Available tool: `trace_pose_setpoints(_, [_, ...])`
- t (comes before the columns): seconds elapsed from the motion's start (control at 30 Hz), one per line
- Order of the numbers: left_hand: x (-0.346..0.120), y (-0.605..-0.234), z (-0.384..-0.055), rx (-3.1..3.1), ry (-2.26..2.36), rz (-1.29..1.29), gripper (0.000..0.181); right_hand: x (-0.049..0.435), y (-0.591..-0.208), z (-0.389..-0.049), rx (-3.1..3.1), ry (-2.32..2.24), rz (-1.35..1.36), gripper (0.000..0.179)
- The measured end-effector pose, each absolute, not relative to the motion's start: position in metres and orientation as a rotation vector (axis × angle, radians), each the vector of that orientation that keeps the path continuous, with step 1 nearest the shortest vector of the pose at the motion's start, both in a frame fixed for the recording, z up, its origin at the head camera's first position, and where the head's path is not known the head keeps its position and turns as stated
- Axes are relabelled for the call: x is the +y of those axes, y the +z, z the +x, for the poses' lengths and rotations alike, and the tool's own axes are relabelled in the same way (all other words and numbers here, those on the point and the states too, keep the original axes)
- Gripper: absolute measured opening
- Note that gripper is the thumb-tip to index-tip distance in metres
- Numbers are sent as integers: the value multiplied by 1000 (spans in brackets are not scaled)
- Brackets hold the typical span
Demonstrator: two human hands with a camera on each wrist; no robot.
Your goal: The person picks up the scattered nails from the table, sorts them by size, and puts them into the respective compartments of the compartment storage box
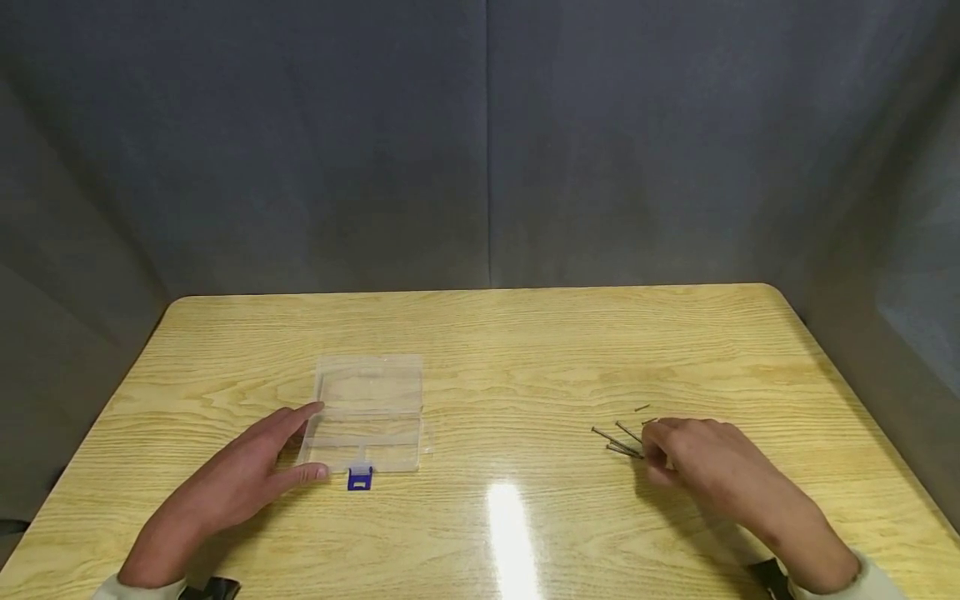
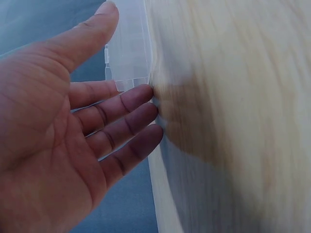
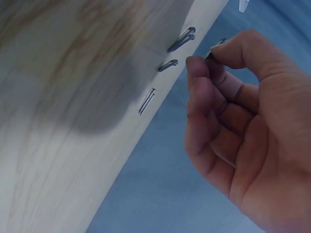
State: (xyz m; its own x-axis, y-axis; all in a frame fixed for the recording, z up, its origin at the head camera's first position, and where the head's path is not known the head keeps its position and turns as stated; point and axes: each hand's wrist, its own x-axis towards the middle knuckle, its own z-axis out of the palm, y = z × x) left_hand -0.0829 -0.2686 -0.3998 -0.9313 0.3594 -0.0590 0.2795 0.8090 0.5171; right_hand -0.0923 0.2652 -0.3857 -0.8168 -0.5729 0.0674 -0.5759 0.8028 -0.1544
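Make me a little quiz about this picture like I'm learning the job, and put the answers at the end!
1. Pick one: what colour is the latch on the clear box?
a) red
b) blue
c) green
2. True or false: the lid is closed.
3. Which hand pinches a thin metal piece close to the loose nails?

Key:
1. b) blue.
2. False: the lid is open, folded back to the far side.
3. The right hand.
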Motion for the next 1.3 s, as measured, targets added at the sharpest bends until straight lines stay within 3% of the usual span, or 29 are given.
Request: trace_pose_setpoints(1.3, [-270, -404, -86, 2838, 769, 547, 77, 178, -380, -113, -2761, 443, 1287, 27])
